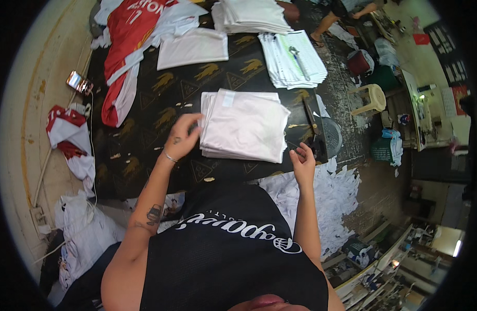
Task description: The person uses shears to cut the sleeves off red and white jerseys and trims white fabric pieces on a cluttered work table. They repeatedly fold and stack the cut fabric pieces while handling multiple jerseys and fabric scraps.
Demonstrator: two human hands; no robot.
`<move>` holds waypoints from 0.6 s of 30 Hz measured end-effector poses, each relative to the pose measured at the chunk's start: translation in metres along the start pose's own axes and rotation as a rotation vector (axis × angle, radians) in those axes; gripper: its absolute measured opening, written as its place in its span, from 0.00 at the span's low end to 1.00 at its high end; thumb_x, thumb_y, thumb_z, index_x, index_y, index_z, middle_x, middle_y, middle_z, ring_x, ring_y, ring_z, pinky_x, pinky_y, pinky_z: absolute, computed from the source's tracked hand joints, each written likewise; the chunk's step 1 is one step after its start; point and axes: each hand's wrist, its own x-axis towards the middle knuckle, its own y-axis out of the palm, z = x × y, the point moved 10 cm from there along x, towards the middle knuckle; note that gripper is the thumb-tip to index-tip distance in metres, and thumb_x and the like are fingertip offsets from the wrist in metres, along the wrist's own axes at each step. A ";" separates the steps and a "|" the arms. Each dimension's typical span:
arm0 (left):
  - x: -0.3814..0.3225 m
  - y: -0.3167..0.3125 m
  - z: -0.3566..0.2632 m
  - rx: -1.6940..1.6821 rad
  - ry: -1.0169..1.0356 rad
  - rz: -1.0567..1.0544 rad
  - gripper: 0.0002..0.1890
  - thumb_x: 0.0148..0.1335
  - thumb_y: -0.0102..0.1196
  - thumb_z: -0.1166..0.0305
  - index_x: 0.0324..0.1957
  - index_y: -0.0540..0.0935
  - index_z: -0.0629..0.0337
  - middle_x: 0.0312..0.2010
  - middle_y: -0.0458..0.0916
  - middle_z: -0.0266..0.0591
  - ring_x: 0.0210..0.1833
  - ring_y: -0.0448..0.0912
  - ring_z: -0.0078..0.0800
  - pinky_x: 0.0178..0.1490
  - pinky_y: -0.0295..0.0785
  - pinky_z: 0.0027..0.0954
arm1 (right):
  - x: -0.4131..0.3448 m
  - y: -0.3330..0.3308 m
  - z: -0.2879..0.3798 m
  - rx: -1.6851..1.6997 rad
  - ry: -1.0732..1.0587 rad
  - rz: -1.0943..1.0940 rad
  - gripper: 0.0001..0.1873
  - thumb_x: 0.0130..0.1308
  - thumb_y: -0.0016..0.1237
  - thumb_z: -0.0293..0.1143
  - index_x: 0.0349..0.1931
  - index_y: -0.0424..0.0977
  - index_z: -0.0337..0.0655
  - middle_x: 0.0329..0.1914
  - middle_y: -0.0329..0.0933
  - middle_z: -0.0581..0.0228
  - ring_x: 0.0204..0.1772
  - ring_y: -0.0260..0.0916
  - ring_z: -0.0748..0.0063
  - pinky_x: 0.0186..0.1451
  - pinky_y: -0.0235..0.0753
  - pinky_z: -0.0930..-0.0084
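A stack of folded white fabric pieces (246, 126) lies on the black printed tabletop (145, 151), with a small pale patch on its top piece. My left hand (184, 134) is at the stack's left edge, fingers apart; whether the fingertips touch the cloth I cannot tell. Just off the lower right corner, my right hand (303, 159) hovers with bent fingers and nothing in it. Beyond the stack lie a flat folded white piece (193, 48) and a taller white pile (250, 15). Scissors (311, 114) rest near the table's right edge.
Printed sheets (281, 58) with a metal tool and a pen on them lie at the back right. A red and white jersey (123, 58) covers the back left. A phone (79, 82) is by the wall. White scraps (327, 210) heap at right, near a plastic stool (368, 100). Another person stands beyond.
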 end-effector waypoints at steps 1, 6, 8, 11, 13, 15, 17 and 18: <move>-0.008 0.014 -0.003 0.001 0.082 0.104 0.20 0.63 0.67 0.70 0.58 0.84 0.56 0.60 0.79 0.45 0.65 0.77 0.41 0.64 0.75 0.40 | -0.007 0.015 0.012 0.007 -0.131 0.092 0.29 0.66 0.67 0.32 0.65 0.75 0.34 0.54 0.84 0.50 0.53 0.82 0.66 0.57 0.82 0.69; -0.013 0.042 -0.012 0.345 0.280 0.202 0.14 0.60 0.68 0.65 0.48 0.90 0.54 0.49 0.83 0.39 0.58 0.77 0.41 0.64 0.72 0.42 | -0.055 0.123 0.071 -0.158 -0.601 0.437 0.19 0.63 0.66 0.28 0.54 0.82 0.35 0.51 0.85 0.50 0.54 0.83 0.55 0.59 0.80 0.64; -0.001 0.047 -0.008 0.316 0.228 0.257 0.09 0.61 0.67 0.64 0.42 0.91 0.54 0.46 0.82 0.39 0.54 0.77 0.41 0.62 0.72 0.43 | -0.078 0.172 0.095 -0.247 -0.799 0.514 0.22 0.60 0.69 0.31 0.54 0.81 0.37 0.52 0.82 0.49 0.56 0.79 0.45 0.63 0.77 0.59; 0.009 0.036 -0.022 0.269 0.333 0.183 0.08 0.61 0.67 0.64 0.40 0.90 0.55 0.45 0.81 0.40 0.53 0.77 0.42 0.61 0.72 0.42 | -0.078 0.235 0.100 -0.531 -0.752 0.655 0.19 0.67 0.63 0.35 0.55 0.79 0.39 0.50 0.83 0.48 0.55 0.79 0.41 0.59 0.79 0.54; 0.009 0.021 -0.022 0.265 0.329 0.084 0.08 0.60 0.67 0.64 0.39 0.89 0.55 0.46 0.79 0.41 0.54 0.77 0.43 0.61 0.71 0.43 | -0.046 0.245 0.096 -0.558 -0.509 0.609 0.17 0.72 0.58 0.36 0.56 0.78 0.38 0.45 0.83 0.46 0.50 0.80 0.40 0.54 0.79 0.55; 0.001 0.009 -0.025 0.181 0.380 0.023 0.08 0.60 0.68 0.65 0.39 0.88 0.55 0.47 0.78 0.42 0.54 0.77 0.43 0.61 0.71 0.44 | -0.036 0.241 0.099 -0.521 -0.442 0.520 0.16 0.75 0.54 0.37 0.55 0.77 0.37 0.40 0.83 0.44 0.45 0.80 0.39 0.51 0.79 0.55; -0.010 0.019 -0.026 0.317 0.461 0.106 0.10 0.58 0.70 0.64 0.40 0.87 0.55 0.47 0.78 0.42 0.55 0.77 0.44 0.61 0.71 0.44 | -0.037 0.223 0.119 -0.377 -0.597 0.335 0.15 0.78 0.50 0.37 0.54 0.76 0.35 0.35 0.81 0.43 0.41 0.80 0.39 0.49 0.79 0.54; -0.011 0.027 -0.019 0.408 0.438 0.157 0.11 0.58 0.70 0.63 0.41 0.87 0.55 0.47 0.78 0.42 0.55 0.77 0.43 0.61 0.71 0.44 | -0.046 0.221 0.123 -0.302 -0.664 0.343 0.13 0.76 0.52 0.34 0.52 0.76 0.35 0.39 0.82 0.45 0.44 0.80 0.41 0.50 0.79 0.55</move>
